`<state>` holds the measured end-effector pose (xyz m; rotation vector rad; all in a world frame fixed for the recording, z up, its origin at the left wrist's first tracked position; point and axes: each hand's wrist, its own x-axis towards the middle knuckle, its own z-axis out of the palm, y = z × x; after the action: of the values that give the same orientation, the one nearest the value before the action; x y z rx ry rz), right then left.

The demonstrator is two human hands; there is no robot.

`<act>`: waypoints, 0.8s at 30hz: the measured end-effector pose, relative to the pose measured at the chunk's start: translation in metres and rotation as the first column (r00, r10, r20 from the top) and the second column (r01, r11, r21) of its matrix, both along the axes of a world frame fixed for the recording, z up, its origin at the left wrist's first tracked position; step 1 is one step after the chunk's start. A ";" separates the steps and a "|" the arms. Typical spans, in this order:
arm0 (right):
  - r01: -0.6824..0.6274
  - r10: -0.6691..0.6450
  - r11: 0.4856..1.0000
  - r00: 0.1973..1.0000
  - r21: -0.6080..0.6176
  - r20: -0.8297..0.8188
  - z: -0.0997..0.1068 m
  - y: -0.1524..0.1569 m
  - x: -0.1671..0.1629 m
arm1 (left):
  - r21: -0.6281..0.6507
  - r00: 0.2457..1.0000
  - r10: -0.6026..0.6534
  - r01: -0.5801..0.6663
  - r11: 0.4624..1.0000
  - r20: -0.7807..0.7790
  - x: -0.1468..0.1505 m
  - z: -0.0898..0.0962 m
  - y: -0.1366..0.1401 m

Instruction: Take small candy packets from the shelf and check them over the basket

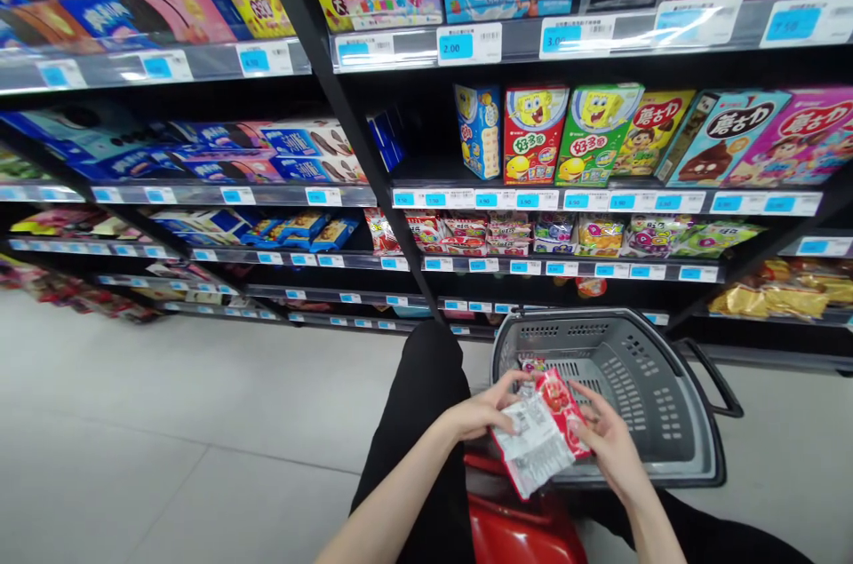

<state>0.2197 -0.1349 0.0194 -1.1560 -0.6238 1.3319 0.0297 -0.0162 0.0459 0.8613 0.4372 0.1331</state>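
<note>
My left hand [490, 409] pinches a candy packet [533, 448] whose silver-white printed back faces up. My right hand [603, 435] grips the red candy packet [563, 409], its front showing; the two packets overlap, and I cannot tell whether they are fully separate. Both hands are over the near part of a grey shopping basket [697, 457]. Inside the basket, beyond my left fingers, a small colourful packet [533, 364] lies partly hidden.
Shelves ahead carry small candy bags [600, 235], a red snack box [533, 133], a green snack box [596, 133] and blue cookie boxes [306, 151]. The basket's black handle [716, 377] sticks out right. Something red and glossy [523, 533] is below my hands, beside my leg [419, 422].
</note>
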 end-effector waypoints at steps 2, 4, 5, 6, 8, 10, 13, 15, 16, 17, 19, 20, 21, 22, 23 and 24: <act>0.164 -0.164 0.987 0.985 0.003 0.052 -0.005 0.001 0.001 | 0.011 0.981 0.175 -0.177 0.984 0.084 0.004 -0.002 -0.001; 0.275 -0.275 0.961 0.956 0.012 0.106 -0.010 0.002 0.002 | 0.035 0.924 0.351 -0.360 0.932 0.150 0.008 -0.005 -0.003; 0.306 -0.305 0.952 0.944 0.015 0.126 -0.011 0.002 0.002 | 0.049 0.893 0.416 -0.430 0.901 0.172 0.010 -0.007 -0.004; 0.326 -0.326 0.945 0.935 0.020 0.138 -0.012 0.003 0.001 | 0.062 0.866 0.464 -0.482 0.874 0.189 0.012 -0.008 -0.005; 0.340 -0.341 0.940 0.930 0.032 0.136 -0.011 0.005 -0.003 | 0.070 0.838 0.508 -0.529 0.846 0.202 0.013 -0.011 -0.005; 0.336 -0.339 0.941 0.934 0.046 0.111 -0.009 0.006 -0.008 | 0.045 0.841 0.502 -0.520 0.853 0.203 0.013 -0.013 -0.005; 0.398 -0.401 0.916 0.913 0.054 0.080 -0.008 0.008 -0.016 | 0.010 0.846 0.488 -0.502 0.865 0.216 0.012 -0.013 -0.005; 0.457 -0.459 0.888 0.885 0.050 0.081 -0.011 0.010 -0.020 | 0.076 0.843 0.497 -0.520 0.851 0.204 0.011 -0.013 -0.004; 0.475 -0.477 0.879 0.873 0.052 0.097 -0.013 0.010 -0.022 | 0.150 0.851 0.493 -0.519 0.841 0.181 0.011 -0.014 -0.004; 0.481 -0.485 0.875 0.866 0.058 0.121 -0.015 0.010 -0.023 | 0.239 0.866 0.479 -0.501 0.832 0.145 0.010 -0.014 -0.004; 0.476 -0.480 0.877 0.858 0.068 0.181 -0.019 0.010 -0.024 | 0.390 0.912 0.408 -0.393 0.832 0.047 0.009 -0.014 -0.004; 0.472 -0.475 0.879 0.856 0.068 0.205 -0.020 0.009 -0.023 | 0.432 0.934 0.357 -0.322 0.842 0.000 0.008 -0.013 -0.004; 0.465 -0.467 0.883 0.857 0.064 0.217 -0.021 0.008 -0.022 | 0.455 0.950 0.311 -0.263 0.851 -0.034 0.007 -0.013 -0.004; 0.446 -0.448 0.893 0.869 0.059 0.212 -0.020 0.008 -0.019 | 0.470 0.958 0.281 -0.225 0.853 -0.052 0.007 -0.012 -0.005; 0.408 -0.410 0.911 0.891 0.054 0.195 -0.018 0.007 -0.017 | 0.485 0.961 0.272 -0.211 0.849 -0.059 0.007 -0.012 -0.005; 0.350 -0.354 0.935 0.920 0.049 0.170 -0.015 0.006 -0.013 | 0.497 0.957 0.284 -0.218 0.840 -0.061 0.007 -0.013 -0.006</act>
<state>0.2064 -0.1291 0.0039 -1.3120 -0.5219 0.9223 0.0363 -0.0224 0.0333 1.3138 0.6579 0.4475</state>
